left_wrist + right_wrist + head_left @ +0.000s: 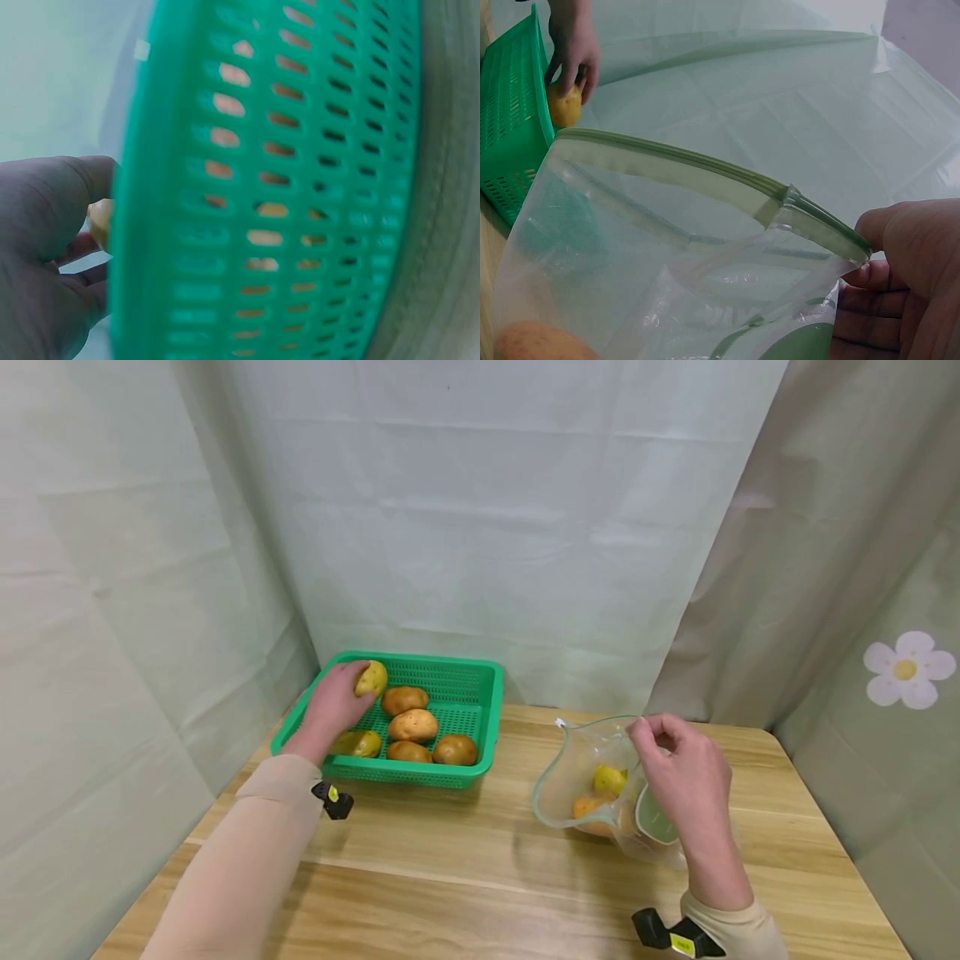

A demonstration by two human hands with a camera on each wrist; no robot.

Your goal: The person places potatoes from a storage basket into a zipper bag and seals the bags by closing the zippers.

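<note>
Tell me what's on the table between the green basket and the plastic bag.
Nothing: in the head view, only bare wooden table lies between the green basket and the clear plastic bag.

A light wooden table [465, 868] fills the lower part of the head view, its planks running left to right. Pale green cloth [487, 518] hangs behind it as a backdrop, creased in a grid of fold lines, and more of the same cloth closes in the left side [112, 635]. On the right a greyer curtain [810, 552] hangs at an angle; a white flower with a yellow centre [907, 669] is printed near its right edge
</note>
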